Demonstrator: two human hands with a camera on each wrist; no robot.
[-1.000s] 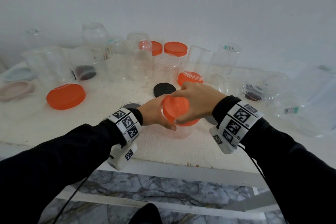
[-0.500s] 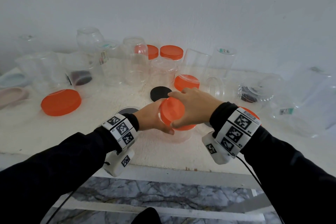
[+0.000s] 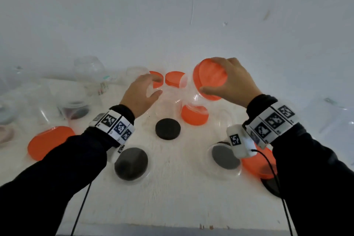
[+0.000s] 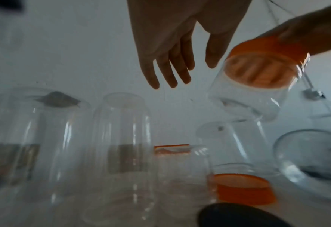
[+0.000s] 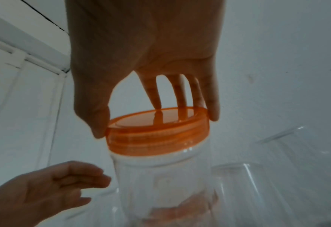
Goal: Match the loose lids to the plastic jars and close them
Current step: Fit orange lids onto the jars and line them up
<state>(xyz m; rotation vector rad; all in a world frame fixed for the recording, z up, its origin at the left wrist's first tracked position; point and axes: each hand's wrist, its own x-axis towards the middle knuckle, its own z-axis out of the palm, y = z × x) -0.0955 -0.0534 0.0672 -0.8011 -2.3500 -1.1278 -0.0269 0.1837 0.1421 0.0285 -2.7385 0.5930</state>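
Orange plastic is showing under the right hand [image 3: 232,82], whose thumb and fingertips are curling around the rim of an orange lid [image 3: 209,80] that is sitting closed on a clear plastic jar [image 5: 166,181]. The hand is gripping only the lid, so the jar is hanging tilted beneath it, lifted above the white table [image 3: 172,188] and above the other containers. Nothing is showing inside the jar.

Just beside it, the left hand [image 3: 140,95] is holding nothing; its fingers are relaxed and slightly spread, close to the jar's clear wall but apart from it.

Below the lifted jar, a short clear jar with an orange lid [image 3: 194,114] is standing on the table, and a loose black lid [image 3: 168,129] is lying just in front of it. Nearer the table's front edge, two shallow clear containers are each holding a black lid: one [image 3: 131,164] under the left forearm, one [image 3: 224,157] under the right wrist. A large loose orange lid [image 3: 47,142] is lying at the left, and another orange lid [image 3: 258,165] is partly hidden by the right forearm. Toward the wall, two more orange lids [image 3: 173,77] are showing behind the hands, among a blurred cluster of clear jars [image 3: 90,74] whose contents cannot be made out.
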